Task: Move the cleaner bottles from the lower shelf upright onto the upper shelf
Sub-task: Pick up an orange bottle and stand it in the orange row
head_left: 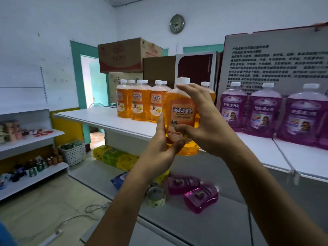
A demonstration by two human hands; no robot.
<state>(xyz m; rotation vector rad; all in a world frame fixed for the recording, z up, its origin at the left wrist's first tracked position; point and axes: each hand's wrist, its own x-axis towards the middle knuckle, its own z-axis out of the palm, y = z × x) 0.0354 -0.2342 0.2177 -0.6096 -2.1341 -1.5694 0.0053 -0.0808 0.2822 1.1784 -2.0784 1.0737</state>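
Note:
An orange cleaner bottle [182,114] with a white cap is upright at the front edge of the white upper shelf [106,116]. My left hand [163,144] grips its lower left side. My right hand [200,118] wraps its right side and neck. Several orange bottles [140,103] stand upright behind it on that shelf. To the right stand three purple bottles [264,110]. On the grey lower shelf [204,228] two pink-purple bottles [200,197] lie on their sides.
Cardboard boxes [127,55] and a large printed box [276,61] stand at the back of the upper shelf. A round tin [156,196], a blue packet and yellow packs [115,155] lie on the lower shelf. Another goods rack [32,148] is at left.

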